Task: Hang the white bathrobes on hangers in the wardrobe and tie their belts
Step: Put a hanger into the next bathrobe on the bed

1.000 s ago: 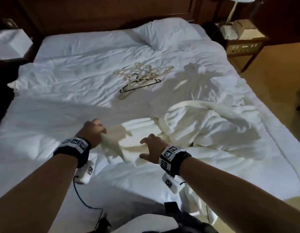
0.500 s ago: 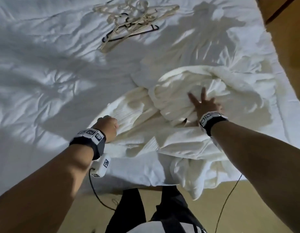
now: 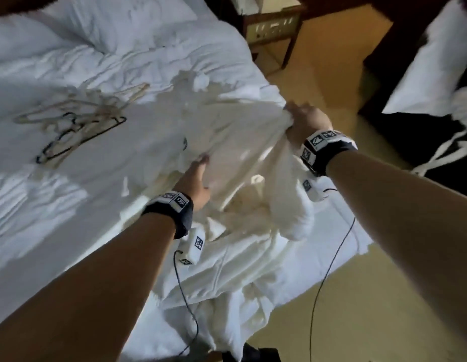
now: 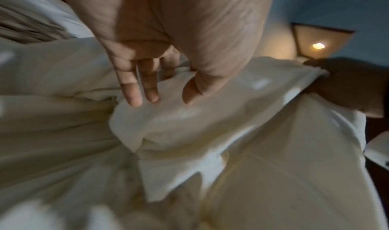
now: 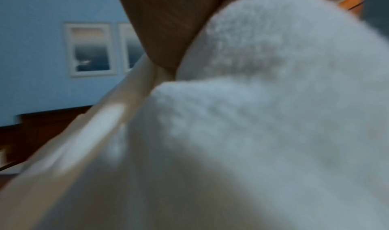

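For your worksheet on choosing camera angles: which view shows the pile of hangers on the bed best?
The head view. The hangers lie in a tangled pile on the bed, left of the bathrobe, several pale and at least one dark. The left wrist view shows only the left hand over robe cloth; the right wrist view is filled with blurred cloth. Neither shows any hangers.

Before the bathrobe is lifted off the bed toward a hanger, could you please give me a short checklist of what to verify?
1. Right hand grips the bathrobe: ok.
2. Left hand has a hold on it: not ok, fingers straight, only resting on the cloth.
3. Hangers within reach on the bed: ok.
4. Hangers separated: not ok, tangled in a pile.
5. Collar found: cannot tell.
6. Belt located: cannot tell.
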{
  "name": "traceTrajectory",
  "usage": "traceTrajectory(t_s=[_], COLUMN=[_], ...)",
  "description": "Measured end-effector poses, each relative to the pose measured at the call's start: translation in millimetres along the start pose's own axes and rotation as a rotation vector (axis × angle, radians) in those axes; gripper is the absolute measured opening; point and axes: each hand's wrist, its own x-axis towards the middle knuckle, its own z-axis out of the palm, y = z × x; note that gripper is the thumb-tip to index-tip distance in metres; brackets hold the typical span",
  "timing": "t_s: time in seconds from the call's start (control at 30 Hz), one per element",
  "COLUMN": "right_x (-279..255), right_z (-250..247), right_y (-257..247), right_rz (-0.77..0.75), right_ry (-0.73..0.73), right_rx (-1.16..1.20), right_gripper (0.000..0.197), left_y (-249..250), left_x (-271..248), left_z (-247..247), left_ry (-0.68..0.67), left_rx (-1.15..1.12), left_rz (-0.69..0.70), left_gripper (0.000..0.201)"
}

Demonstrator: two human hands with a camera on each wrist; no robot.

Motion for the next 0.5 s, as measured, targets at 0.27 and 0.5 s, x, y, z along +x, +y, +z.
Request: traceTrajectory(t_s=[0.27,0.5], right_x=[-80.2,-164.8], right_z=[21.2,154.9], right_y=[174.9,122.1], right_rz=[0.445,0.252], right_ry=[0.021,-0.594], right_rx=[0.083,0.108], right_gripper=[0.046,0.037], left_y=[101.0,-16.5], left_x=[23.9,-34.8], left_z=[80.8,105.3], left_ry=[-0.245,-0.287], left_rx=[0.26,0.295], left_rz=[0.334,0.067], left_gripper=[0.069,0.052])
